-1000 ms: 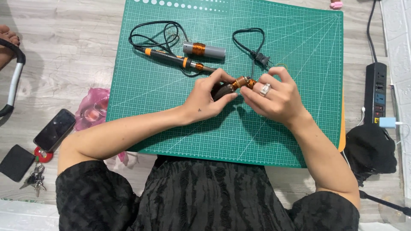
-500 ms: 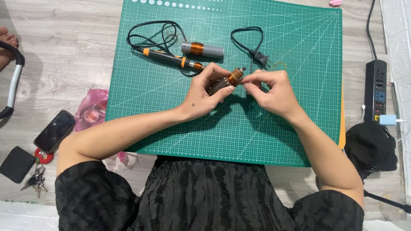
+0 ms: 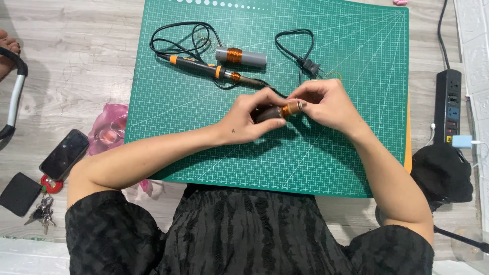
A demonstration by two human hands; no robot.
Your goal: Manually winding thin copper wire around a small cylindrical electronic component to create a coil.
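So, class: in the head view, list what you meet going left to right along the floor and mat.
Black pouch → phone → pink bag → left hand → right hand → power strip

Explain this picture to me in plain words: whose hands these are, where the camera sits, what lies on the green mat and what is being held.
No machine here: a person's two bare hands, seen from a camera on their head looking down. The left hand and right hand together hold a small dark cylinder wound with copper wire. On the green mat lie a soldering iron with its black cord and plug, and a grey cylinder with a copper coil. Left of the mat lie a phone and keys; a power strip lies to the right.
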